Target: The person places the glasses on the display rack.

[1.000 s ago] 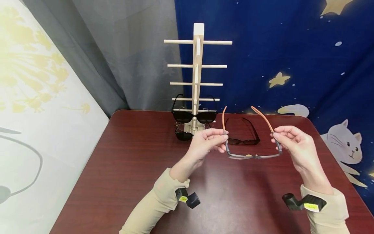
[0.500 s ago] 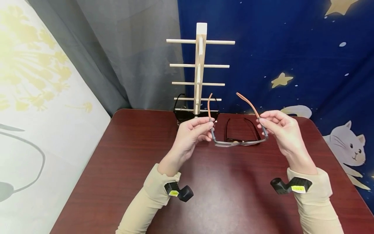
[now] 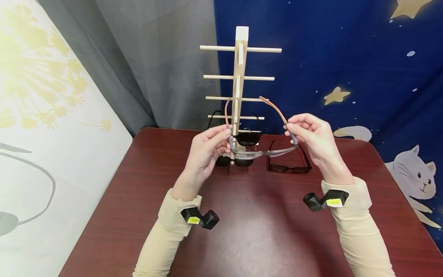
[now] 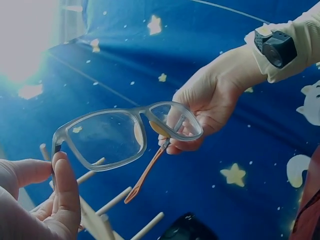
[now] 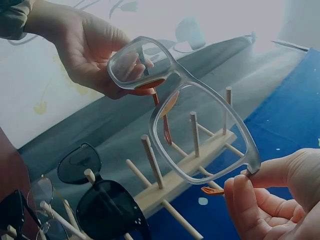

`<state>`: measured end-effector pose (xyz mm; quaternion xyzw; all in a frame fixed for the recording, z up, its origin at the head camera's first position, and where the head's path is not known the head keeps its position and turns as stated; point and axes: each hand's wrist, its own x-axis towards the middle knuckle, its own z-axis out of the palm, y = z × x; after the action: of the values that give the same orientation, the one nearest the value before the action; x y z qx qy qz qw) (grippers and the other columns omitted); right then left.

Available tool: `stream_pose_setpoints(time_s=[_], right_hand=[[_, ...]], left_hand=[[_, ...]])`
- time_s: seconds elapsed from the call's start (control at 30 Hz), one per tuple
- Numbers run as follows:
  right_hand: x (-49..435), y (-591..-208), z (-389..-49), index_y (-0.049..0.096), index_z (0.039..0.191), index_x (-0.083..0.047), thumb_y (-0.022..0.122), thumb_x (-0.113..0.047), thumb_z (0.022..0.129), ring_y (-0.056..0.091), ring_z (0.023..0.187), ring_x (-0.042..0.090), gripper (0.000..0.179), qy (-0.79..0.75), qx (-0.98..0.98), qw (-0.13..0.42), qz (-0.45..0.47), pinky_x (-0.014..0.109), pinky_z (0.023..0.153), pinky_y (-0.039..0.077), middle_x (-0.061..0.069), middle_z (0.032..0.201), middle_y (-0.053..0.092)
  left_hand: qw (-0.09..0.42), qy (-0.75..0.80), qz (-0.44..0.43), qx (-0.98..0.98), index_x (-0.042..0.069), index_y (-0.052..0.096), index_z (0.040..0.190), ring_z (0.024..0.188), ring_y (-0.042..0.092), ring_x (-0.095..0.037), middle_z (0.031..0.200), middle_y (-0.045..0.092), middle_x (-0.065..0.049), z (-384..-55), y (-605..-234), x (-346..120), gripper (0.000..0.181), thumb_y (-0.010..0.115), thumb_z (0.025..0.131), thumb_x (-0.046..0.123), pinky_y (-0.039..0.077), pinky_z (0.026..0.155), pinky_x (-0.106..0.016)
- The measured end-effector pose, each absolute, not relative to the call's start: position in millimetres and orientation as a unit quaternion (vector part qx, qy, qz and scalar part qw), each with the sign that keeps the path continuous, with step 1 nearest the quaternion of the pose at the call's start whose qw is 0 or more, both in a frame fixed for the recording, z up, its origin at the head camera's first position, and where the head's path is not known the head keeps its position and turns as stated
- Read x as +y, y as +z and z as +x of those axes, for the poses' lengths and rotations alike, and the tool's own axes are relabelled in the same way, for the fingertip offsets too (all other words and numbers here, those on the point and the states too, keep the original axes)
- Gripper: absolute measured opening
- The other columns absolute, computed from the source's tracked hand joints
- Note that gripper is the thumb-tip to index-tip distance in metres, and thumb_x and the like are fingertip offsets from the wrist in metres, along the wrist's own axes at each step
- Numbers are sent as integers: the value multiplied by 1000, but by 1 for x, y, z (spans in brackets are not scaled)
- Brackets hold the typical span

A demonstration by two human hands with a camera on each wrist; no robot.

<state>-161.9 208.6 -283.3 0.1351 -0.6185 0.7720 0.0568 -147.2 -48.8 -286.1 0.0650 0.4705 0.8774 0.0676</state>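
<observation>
A pair of eyeglasses (image 3: 266, 153) with a clear grey frame and orange temple tips is held up between both hands, temples unfolded and pointing away. My left hand (image 3: 207, 150) pinches the left temple near its hinge between thumb and fingers. On the other side, my right hand (image 3: 313, 142) pinches the right temple. Behind the glasses stands a wooden display rack (image 3: 240, 57) with crossbars; the temple tips overlap its third bar in the head view. Black sunglasses (image 3: 249, 139) hang on the rack, with another dark pair (image 3: 243, 161) below. The right wrist view also shows thin wire-rimmed glasses (image 5: 40, 192) there.
Dark-framed sunglasses (image 3: 288, 168) lie unfolded on the red-brown table (image 3: 138, 215), right of the rack. A grey curtain (image 3: 166, 57) and a blue star-patterned curtain (image 3: 304, 50) hang behind. The rack's upper bars carry no glasses.
Both hands have carried the eyeglasses leftward and up, from in front of the sunglasses on the table to in front of the rack. The grips stay the same.
</observation>
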Motion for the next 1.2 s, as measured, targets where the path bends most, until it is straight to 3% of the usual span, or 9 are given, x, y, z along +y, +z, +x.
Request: stream_pose_setpoints(time_s=[0.17,0.43,0.8,0.93,1.07,1.2], right_hand=[[196,-279,-176,65,88,-1,65,4,85,65,64,11,6,773,-620,43,128,15,49,48,6,74,68],[175,-275,-199,65,85,-4,64,4,86,64,65,10,8,770,-627,37,115,15,50,47,4,73,67],[159,-271,-227,67,81,-6,64,3,86,63,64,10,10,778,-622,42,74,15,48,45,3,72,67],[158,-273,-235,65,83,-2,64,3,85,63,62,10,6,782,-620,40,59,15,49,47,4,71,67],[157,-276,-242,65,87,3,65,3,84,62,61,9,3,783,-619,45,36,15,48,48,5,70,66],[156,-279,-247,64,88,5,65,3,85,62,60,10,5,781,-623,45,25,16,48,48,4,69,66]], left_hand=[[61,890,44,449,2,64,93,50,55,-7,69,62,-5,-158,-281,-60,16,52,90,-7,49,48,-15],[45,900,10,432,0,62,98,52,56,-7,70,63,-5,-181,-277,-78,10,55,91,-2,48,49,-14],[13,920,-29,390,1,68,85,55,57,-11,68,63,-7,-213,-277,-81,10,59,89,-1,47,48,-15],[-3,915,-44,401,-1,66,89,54,57,-10,67,64,-6,-225,-277,-79,5,62,88,0,46,47,-15],[-7,910,-62,411,-5,64,99,54,57,-10,66,64,-6,-232,-279,-77,13,63,87,0,45,48,-16],[-4,907,-83,412,-3,66,98,54,57,-10,65,64,-6,-237,-283,-77,12,64,87,0,45,48,-16]])
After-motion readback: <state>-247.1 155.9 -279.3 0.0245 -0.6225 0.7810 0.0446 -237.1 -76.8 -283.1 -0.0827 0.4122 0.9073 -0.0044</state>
